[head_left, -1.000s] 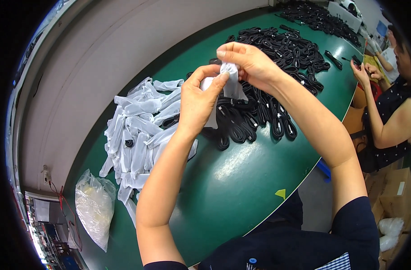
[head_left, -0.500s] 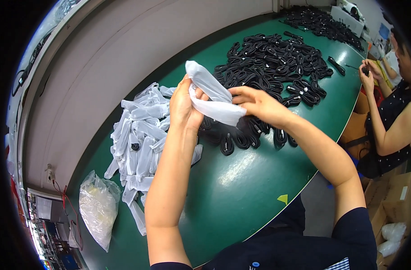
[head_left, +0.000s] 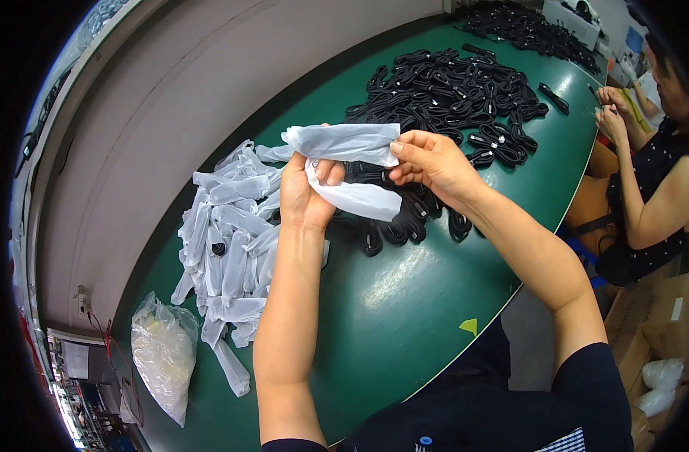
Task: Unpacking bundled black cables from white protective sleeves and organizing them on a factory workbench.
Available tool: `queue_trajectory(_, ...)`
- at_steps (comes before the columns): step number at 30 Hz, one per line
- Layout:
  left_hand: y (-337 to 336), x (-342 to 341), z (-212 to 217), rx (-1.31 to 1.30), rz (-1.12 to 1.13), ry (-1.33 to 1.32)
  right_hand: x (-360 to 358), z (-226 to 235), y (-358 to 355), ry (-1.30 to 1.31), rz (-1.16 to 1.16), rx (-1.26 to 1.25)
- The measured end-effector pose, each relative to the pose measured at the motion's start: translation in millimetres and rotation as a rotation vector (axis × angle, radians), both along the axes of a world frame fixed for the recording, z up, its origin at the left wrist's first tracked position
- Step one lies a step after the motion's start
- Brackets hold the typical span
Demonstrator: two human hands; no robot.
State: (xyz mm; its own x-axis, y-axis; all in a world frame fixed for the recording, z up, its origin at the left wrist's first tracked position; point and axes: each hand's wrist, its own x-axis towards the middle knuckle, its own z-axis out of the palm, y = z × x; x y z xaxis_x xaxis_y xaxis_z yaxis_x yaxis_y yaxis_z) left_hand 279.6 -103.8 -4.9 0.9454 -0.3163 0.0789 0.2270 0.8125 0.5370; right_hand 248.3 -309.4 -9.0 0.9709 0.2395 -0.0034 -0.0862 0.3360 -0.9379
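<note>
Two white translucent plastic bags are in my hands above the green table. My left hand (head_left: 305,197) has its fingers curled round them, with fingertips showing between the two. The upper bag (head_left: 337,143) stretches flat to the right, its right end pinched between the thumb and fingers of my right hand (head_left: 439,167). The lower bag (head_left: 359,201) droops from my left hand, its right end free. To the left of my left hand lies a heap of white bags (head_left: 235,226). Coiled black cables (head_left: 442,98) are piled beyond my right hand.
A clear bag (head_left: 163,354) stands at the table's left edge. More black cables (head_left: 529,30) lie at the far end of the green table (head_left: 359,324). At the right, a co-worker (head_left: 653,173) handles a dark item. Below them sits an open cardboard box (head_left: 665,316).
The upper bag has swung from a slant to nearly level, its end now in my right fingers. My right hand has let go of the lower bag's end.
</note>
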Motion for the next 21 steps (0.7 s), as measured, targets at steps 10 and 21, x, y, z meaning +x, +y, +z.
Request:
queue_trajectory(10,-3.3,-3.4,-22.1,0.529,0.092,0.165,45.2,-10.7,-25.8,-0.004,-0.154,-0.201)
queue_trajectory(21,28.5,-0.8,18.4,0.751,0.234,0.034,121.9,56.9,-51.8,-0.622,-0.197,-0.818)
